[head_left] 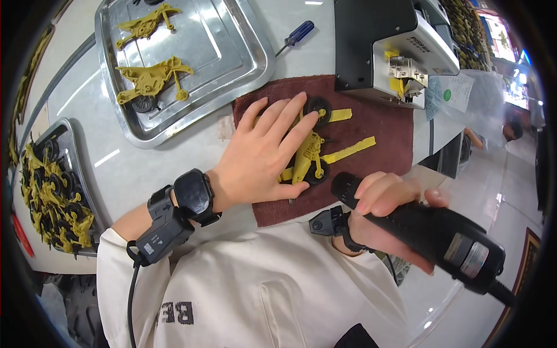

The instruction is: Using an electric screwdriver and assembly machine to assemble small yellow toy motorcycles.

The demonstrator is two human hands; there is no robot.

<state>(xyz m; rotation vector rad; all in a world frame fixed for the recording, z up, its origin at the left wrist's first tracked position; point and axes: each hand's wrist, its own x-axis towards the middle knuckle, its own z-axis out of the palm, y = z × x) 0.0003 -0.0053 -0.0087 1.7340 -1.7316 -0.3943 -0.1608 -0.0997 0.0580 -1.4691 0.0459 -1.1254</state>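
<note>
My left hand (270, 139) lies spread over a yellow plastic toy frame (303, 156) with black wheels (317, 110), its fingertips and thumb touching it. The palm hides part of the frame. Two flat yellow strips (348, 149) stick out to the right of it. Under all this lies a dark red cloth (371, 168). My right hand (394, 209) is wrapped round a black corded power tool (441, 238) with a thick round body. Its wide, round nose (346, 187) points left, near the cloth's lower right edge and apart from the toy frame.
A metal tray (203, 58) with yellow toy frames stands at the upper left; a second tray (78, 156) at far left is heaped with wheeled ones. A blue-handled screwdriver (299, 36) lies beside a black and white machine (383, 52). A clear plastic bag (481, 116) is at right.
</note>
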